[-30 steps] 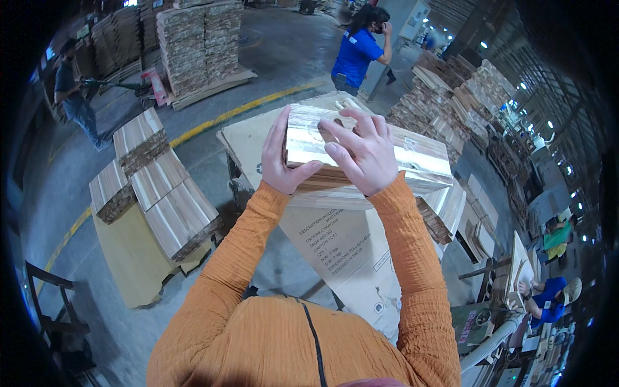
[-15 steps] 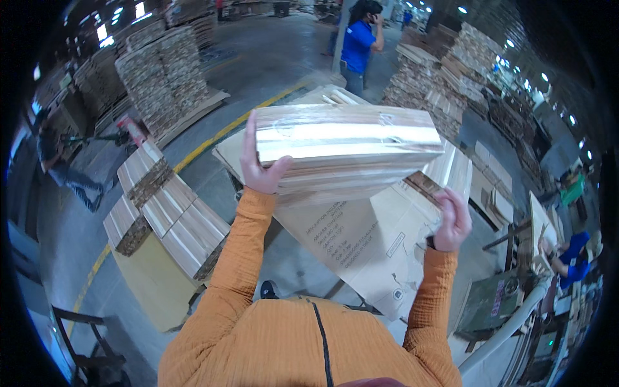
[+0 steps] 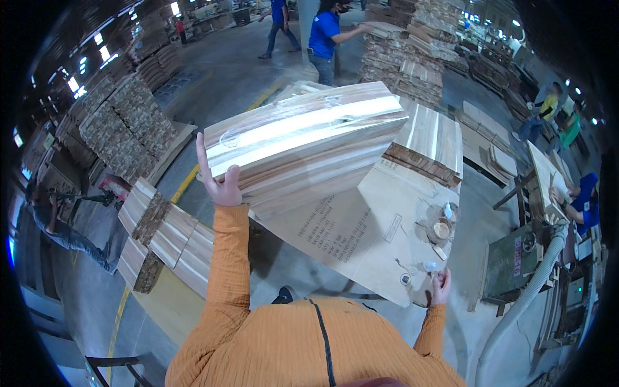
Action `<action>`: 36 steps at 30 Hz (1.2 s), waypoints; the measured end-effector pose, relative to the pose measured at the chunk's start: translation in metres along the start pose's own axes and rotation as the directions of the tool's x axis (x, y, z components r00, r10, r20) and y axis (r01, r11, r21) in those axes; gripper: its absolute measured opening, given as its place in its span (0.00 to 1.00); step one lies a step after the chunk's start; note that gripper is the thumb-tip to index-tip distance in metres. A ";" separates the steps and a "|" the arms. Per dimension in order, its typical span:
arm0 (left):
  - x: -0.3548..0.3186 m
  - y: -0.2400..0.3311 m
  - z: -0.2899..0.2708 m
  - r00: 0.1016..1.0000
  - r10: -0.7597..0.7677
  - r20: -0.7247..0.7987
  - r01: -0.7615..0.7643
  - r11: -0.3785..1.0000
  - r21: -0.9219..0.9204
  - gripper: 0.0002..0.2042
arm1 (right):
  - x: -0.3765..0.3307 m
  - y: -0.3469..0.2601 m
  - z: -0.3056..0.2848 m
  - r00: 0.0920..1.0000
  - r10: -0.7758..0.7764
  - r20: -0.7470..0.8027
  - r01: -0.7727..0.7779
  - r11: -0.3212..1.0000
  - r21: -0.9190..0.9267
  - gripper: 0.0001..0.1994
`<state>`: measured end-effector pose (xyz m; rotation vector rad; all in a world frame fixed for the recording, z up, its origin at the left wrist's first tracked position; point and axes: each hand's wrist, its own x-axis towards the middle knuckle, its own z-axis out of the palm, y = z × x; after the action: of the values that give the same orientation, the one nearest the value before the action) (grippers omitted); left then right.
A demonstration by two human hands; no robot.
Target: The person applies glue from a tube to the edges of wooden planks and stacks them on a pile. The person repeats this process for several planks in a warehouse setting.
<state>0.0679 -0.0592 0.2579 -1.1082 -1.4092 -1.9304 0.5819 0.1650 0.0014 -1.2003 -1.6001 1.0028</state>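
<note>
A thick bundle of pale wooden boards (image 3: 303, 142) wrapped in clear film lies tilted above the work table. My left hand (image 3: 219, 184) grips its left end from below, thumb and fingers spread up along the side. My right hand (image 3: 442, 287) is low at the near right edge of the brown cardboard sheet (image 3: 348, 238) that covers the table, apart from the bundle. Its fingers are next to a small clear scrap; whether they hold it is unclear. My orange sleeves reach up from the lower edge.
A tape roll (image 3: 442, 229) lies on the cardboard. More boards (image 3: 432, 138) are stacked at the table's far side. Low board stacks (image 3: 161, 232) stand on the floor at my left, tall stacks (image 3: 122, 122) beyond. A person in blue (image 3: 325, 39) works ahead. A green machine (image 3: 516, 258) stands at my right.
The bundle has swung left and tilted. My right hand has let go of its right end and dropped to the table's near edge. My left hand still holds the left end.
</note>
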 end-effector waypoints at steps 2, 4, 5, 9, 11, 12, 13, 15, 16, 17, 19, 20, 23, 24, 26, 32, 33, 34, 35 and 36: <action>0.002 -0.003 0.000 1.000 0.014 0.004 -0.014 1.000 0.026 0.40 | -0.005 -0.003 0.007 0.996 -0.067 0.062 0.075 0.988 -0.134 0.33; 0.002 -0.005 -0.004 0.999 -0.024 0.031 0.023 1.000 0.013 0.40 | -0.002 -0.012 0.014 0.988 -0.057 0.144 0.097 0.952 -0.289 0.34; 0.002 -0.006 -0.003 0.999 -0.026 0.031 0.026 1.000 -0.009 0.40 | 0.001 -0.013 0.012 0.983 -0.050 0.176 0.115 0.919 -0.377 0.35; 0.004 -0.002 0.005 0.999 -0.033 0.028 0.035 0.998 -0.059 0.40 | 0.003 -0.009 0.018 0.976 -0.154 0.155 0.215 0.816 -0.536 0.26; 0.003 0.001 0.006 0.999 -0.030 0.026 0.032 0.997 -0.065 0.40 | 0.004 -0.009 0.026 0.986 -0.146 0.086 0.169 0.821 -0.546 0.19; 0.002 0.002 0.005 0.999 -0.025 0.025 0.027 0.997 -0.069 0.40 | 0.006 -0.010 0.030 0.989 -0.128 0.072 0.146 0.810 -0.569 0.18; 0.002 0.003 0.004 0.999 -0.021 0.025 0.023 0.997 -0.073 0.40 | 0.007 -0.012 0.034 0.992 -0.111 0.057 0.123 0.797 -0.591 0.16; 0.002 0.005 0.002 0.999 -0.044 0.031 0.047 0.996 -0.071 0.41 | 0.010 -0.014 0.038 0.996 -0.092 0.018 0.084 0.786 -0.613 0.13; 0.003 0.005 0.000 0.998 -0.046 0.045 0.049 0.997 -0.059 0.42 | 0.010 -0.015 0.040 0.997 -0.079 0.001 0.065 0.800 -0.597 0.12; 0.004 0.007 0.000 0.997 -0.045 0.056 0.048 0.998 -0.050 0.42 | 0.013 -0.017 0.041 0.997 -0.071 -0.018 0.048 0.813 -0.581 0.11; 0.003 0.010 0.004 0.999 -0.049 0.016 0.050 0.998 -0.046 0.43 | 0.025 -0.023 0.039 0.999 -0.032 -0.037 0.026 0.986 -0.164 0.09; 0.004 0.009 0.007 0.999 -0.037 0.013 0.038 0.998 -0.051 0.43 | 0.030 -0.028 0.039 0.999 -0.009 -0.046 0.012 0.998 0.068 0.08; 0.001 0.007 -0.001 1.000 -0.024 -0.006 0.024 1.000 0.000 0.43 | 0.077 -0.100 0.072 0.971 -0.239 -0.024 0.231 0.899 0.373 0.06; 0.000 0.008 -0.003 0.999 -0.042 -0.007 0.042 0.999 0.002 0.43 | 0.086 -0.143 0.088 0.971 -0.239 0.029 0.194 0.848 0.493 0.06; 0.000 0.006 -0.001 0.997 -0.073 -0.001 0.073 0.997 -0.011 0.43 | 0.106 -0.209 0.112 0.933 -0.356 0.056 0.265 0.782 0.564 0.07; 0.003 -0.001 -0.004 0.999 -0.050 0.019 0.049 0.998 0.045 0.43 | 0.101 -0.368 0.197 0.696 -0.661 0.282 0.354 0.657 0.665 0.10; 0.003 -0.001 -0.004 0.999 -0.051 0.015 0.050 0.998 0.050 0.43 | 0.094 -0.390 0.214 0.640 -0.698 0.321 0.363 0.643 0.674 0.10; 0.003 -0.001 -0.004 0.998 -0.053 0.015 0.052 0.997 0.050 0.43 | 0.088 -0.407 0.230 0.586 -0.728 0.356 0.371 0.631 0.681 0.10; 0.003 0.000 -0.001 0.998 -0.066 0.014 0.066 0.997 0.027 0.43 | 0.086 -0.418 0.245 0.563 -0.719 0.408 0.314 0.642 0.699 0.09; 0.004 0.001 0.001 0.997 -0.079 0.015 0.079 0.997 0.005 0.43 | 0.083 -0.427 0.258 0.536 -0.710 0.457 0.255 0.652 0.714 0.09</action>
<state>0.0667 -0.0586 0.2617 -1.0818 -1.4853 -1.9761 0.2094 0.1317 0.3416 0.1903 -1.8393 1.4853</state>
